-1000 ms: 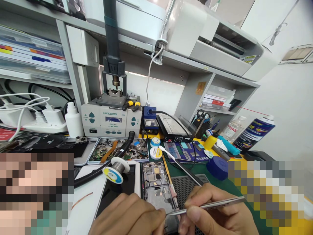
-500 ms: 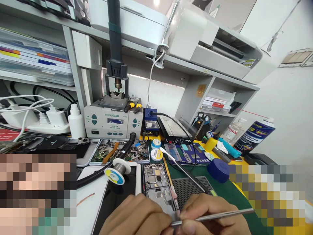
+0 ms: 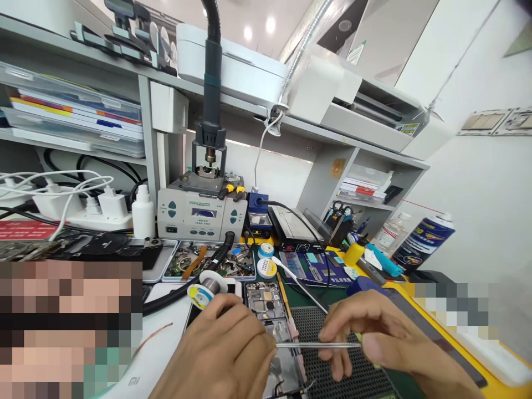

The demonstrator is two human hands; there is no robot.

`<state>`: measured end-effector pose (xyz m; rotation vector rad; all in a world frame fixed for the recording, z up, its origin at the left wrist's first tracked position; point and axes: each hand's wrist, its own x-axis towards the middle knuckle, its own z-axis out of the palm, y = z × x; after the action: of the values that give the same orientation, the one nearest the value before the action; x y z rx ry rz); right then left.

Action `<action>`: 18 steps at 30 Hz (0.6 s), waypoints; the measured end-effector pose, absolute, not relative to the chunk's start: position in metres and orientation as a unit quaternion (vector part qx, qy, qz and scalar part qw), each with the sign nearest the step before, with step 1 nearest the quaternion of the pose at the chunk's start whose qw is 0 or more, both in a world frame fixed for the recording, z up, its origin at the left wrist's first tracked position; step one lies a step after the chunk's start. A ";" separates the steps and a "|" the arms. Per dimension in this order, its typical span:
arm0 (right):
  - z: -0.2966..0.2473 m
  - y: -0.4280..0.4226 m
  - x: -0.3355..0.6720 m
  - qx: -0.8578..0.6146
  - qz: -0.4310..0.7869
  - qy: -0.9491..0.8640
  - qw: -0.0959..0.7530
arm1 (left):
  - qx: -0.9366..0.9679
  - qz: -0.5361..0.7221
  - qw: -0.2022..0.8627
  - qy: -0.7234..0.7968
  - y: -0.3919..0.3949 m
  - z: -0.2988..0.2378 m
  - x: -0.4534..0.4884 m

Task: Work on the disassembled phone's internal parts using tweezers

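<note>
My left hand (image 3: 224, 346) is closed around one end of a thin silvery metal tool (image 3: 307, 345), whose exact kind I cannot make out. The tool lies almost level, its other end reaching the thumb of my right hand (image 3: 386, 338). That hand's fingers are curved and spread apart from the thumb, behind the tool; whether the thumb touches the end is unclear. Underneath is an opened phone (image 3: 270, 302) with its inner parts bare, partly covered by my left hand. A yellow-and-pink stick-like tool (image 3: 286, 299) lies along the phone's right edge.
A solder spool (image 3: 206, 288) stands left of the phone. Behind it are a tray of small parts (image 3: 177, 271) and a hot-air station (image 3: 201, 216). A perforated black mat (image 3: 320, 327) lies right of the phone. A spray can (image 3: 424, 244) stands farther right.
My right hand has loosened its pinch, spread its fingers and moved right. The tool now lies level instead of slanting up past my right hand. My view has tilted upward.
</note>
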<state>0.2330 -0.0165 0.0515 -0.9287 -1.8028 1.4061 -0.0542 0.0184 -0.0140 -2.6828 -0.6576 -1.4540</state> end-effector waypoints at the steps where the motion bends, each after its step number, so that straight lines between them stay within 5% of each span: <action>1: 0.057 -0.018 0.230 -0.384 0.517 -0.696 0.318 | -0.861 -0.463 0.027 -0.210 0.018 -0.014 -0.055; 4: 0.070 -0.027 0.207 -0.525 0.226 -0.798 0.192 | -0.864 -0.453 0.073 -0.206 0.019 -0.015 -0.056; 7: 0.076 -0.032 0.180 -0.482 0.077 -0.867 0.096 | -0.863 -0.452 0.105 -0.201 0.019 -0.012 -0.055; 11: 0.073 -0.027 0.171 -0.450 0.047 -0.878 0.157 | -0.834 -0.487 0.071 -0.250 0.019 -0.006 -0.056; 14: 0.065 -0.025 0.176 -0.456 0.064 -0.858 0.228 | -0.790 -0.510 -0.078 -0.331 0.020 -0.007 -0.058; 18: 0.043 -0.023 0.179 -0.422 0.025 -0.860 0.286 | -0.706 -0.444 -0.412 -0.366 0.021 -0.008 -0.059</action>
<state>0.1786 -0.0227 0.0426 -1.1272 -2.2983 0.0662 -0.0591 0.0215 -0.0078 -3.0942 -1.6051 -1.9447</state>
